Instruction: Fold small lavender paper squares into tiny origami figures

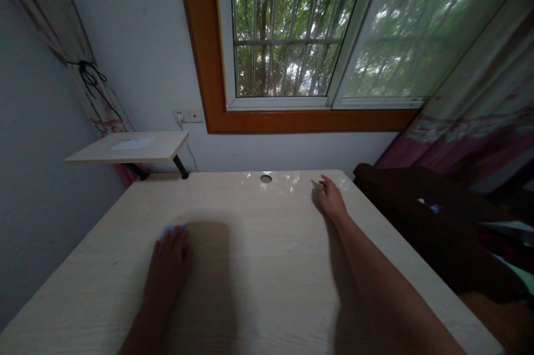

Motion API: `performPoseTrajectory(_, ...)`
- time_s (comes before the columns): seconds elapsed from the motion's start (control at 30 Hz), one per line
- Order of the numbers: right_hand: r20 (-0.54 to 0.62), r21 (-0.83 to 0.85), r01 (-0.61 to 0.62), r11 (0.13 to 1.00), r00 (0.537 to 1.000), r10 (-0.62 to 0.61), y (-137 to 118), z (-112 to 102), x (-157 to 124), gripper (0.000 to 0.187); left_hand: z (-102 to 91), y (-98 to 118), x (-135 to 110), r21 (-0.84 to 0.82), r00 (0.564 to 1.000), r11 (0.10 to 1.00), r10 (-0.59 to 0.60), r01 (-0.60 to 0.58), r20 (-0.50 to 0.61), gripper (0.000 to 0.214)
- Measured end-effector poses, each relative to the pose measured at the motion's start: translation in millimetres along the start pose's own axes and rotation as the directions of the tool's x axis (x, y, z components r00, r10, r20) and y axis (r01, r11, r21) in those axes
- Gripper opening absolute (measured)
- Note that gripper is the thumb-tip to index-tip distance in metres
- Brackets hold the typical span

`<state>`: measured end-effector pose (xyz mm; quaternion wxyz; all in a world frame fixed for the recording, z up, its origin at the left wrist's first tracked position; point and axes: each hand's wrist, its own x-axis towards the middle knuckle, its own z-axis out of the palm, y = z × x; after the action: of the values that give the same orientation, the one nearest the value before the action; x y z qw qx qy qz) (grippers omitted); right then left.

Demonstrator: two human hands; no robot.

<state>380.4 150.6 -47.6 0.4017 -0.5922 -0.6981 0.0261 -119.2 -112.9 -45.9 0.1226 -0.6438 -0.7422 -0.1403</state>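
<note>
My left hand [169, 257] lies palm down on the pale wooden desk [258, 266], covering a small light-blue object [167, 230] whose edge peeks out past the fingertips; what it is I cannot tell. My right hand [330, 197] is stretched far forward, resting flat on the desk near its back right corner with the fingers loosely apart and nothing in it. The forearm runs back across the desk's right side.
A round cable hole [266, 178] sits at the desk's back edge. A raised side shelf [129, 147] stands at the back left. A dark wooden piece of furniture [421, 216] borders the right edge. Behind are a window [287, 32], curtains and a wall socket [187, 116].
</note>
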Motion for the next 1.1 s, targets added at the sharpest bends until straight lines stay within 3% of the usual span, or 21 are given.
performPoseTrajectory(0.07,0.016,-0.01,0.023,1.0,1.0,-0.023,-10.1,-5.2,-9.2,0.049,0.7,-1.1,0.3,-0.02,1.0,1.0,0.022,-0.022,0.0,0.049)
performPoseTrajectory(0.13,0.094,-0.086,0.128,0.988,0.988,-0.12,-24.5,-13.4,-22.5,0.047,0.1,-1.4,0.5,-0.047,0.999,0.998,0.031,-0.031,-0.008,0.049)
performPoseTrajectory(0.27,0.287,-0.172,0.315,0.933,0.922,-0.258,-56.8,-32.2,-59.9,0.039,-4.7,1.1,0.0,-0.098,0.998,0.995,0.0,-0.006,-0.057,0.049)
performPoseTrajectory(0.37,0.236,-0.226,0.27,0.936,0.947,-0.217,-71.4,-43.5,-91.6,0.038,-8.7,3.6,-1.3,-0.162,0.997,0.986,0.036,-0.047,-0.075,0.044)
performPoseTrajectory(0.57,0.248,-0.282,0.277,0.919,0.946,-0.209,-76.2,-61.5,-135.4,0.041,-6.5,2.1,-2.6,-0.189,0.992,0.974,0.119,-0.123,-0.034,0.043)
performPoseTrajectory(1.1,0.205,-0.326,0.225,0.918,0.965,-0.163,-90.2,-74.4,-171.2,0.043,-7.3,5.1,-3.6,-0.119,0.99,0.983,0.14,-0.142,-0.019,0.045)
